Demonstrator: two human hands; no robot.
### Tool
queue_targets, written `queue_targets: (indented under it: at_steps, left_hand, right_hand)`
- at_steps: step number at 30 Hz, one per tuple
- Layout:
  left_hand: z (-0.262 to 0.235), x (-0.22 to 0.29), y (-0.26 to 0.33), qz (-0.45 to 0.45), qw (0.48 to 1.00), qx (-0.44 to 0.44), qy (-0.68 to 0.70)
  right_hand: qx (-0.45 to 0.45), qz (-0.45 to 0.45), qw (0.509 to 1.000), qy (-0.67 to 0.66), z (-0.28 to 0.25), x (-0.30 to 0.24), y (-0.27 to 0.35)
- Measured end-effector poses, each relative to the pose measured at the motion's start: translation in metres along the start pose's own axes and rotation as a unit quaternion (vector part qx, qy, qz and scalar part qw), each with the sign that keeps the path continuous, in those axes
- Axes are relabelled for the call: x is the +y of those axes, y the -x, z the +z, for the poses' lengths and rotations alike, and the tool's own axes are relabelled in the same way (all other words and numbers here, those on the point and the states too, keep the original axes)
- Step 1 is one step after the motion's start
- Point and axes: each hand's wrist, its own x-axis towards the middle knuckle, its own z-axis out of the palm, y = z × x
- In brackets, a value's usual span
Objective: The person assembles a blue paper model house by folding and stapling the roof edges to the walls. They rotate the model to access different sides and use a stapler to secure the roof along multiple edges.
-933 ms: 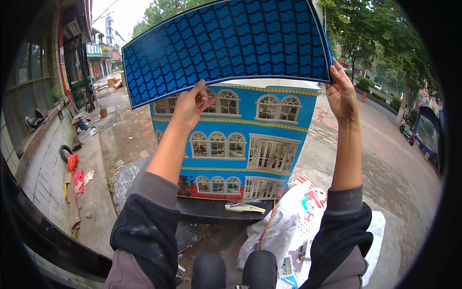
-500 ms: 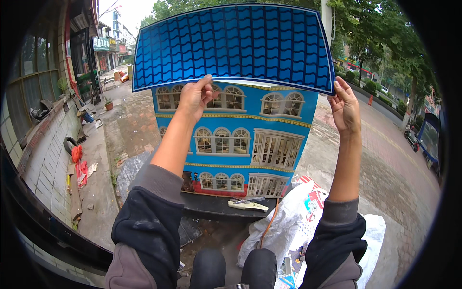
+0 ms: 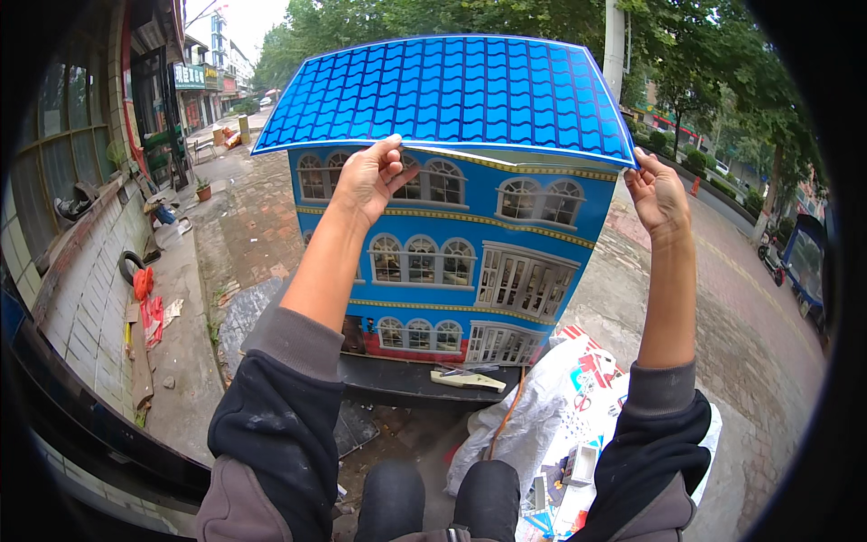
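A blue dollhouse (image 3: 384, 221) with printed arched windows stands upright before me on a dark stand (image 3: 384, 384). Over its top lies a blue roof panel (image 3: 447, 95) with a dark wavy tile pattern and pale edging. My left hand (image 3: 370, 181) pinches the panel's near edge left of the middle, thumb on top. My right hand (image 3: 657, 191) grips the near right corner of the panel. A narrow gap shows between the near edge and the house wall. The far edge's underside is hidden.
A cream-handled tool (image 3: 467, 380) lies on the stand in front of the house. A white sack (image 3: 515, 425) and printed sheets rest at the lower right. Along the left runs a tiled wall (image 3: 86, 280) with a tyre (image 3: 132, 265); a brick pavement (image 3: 722, 271) stretches to the right.
The roof panel has tipped down at its far side and now lies flatter over the house. My right hand has shifted slightly right with its corner; the left has barely moved.
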Motion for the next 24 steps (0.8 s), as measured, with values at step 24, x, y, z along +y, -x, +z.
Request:
queue_targets:
  at_steps: [24]
  left_hand:
    - [-0.006,0.005,-0.007,-0.027,0.999,-0.028,-0.006]
  right_hand:
    - [-0.230,-0.564,0.414,0.676,0.099,0.065,0.052]
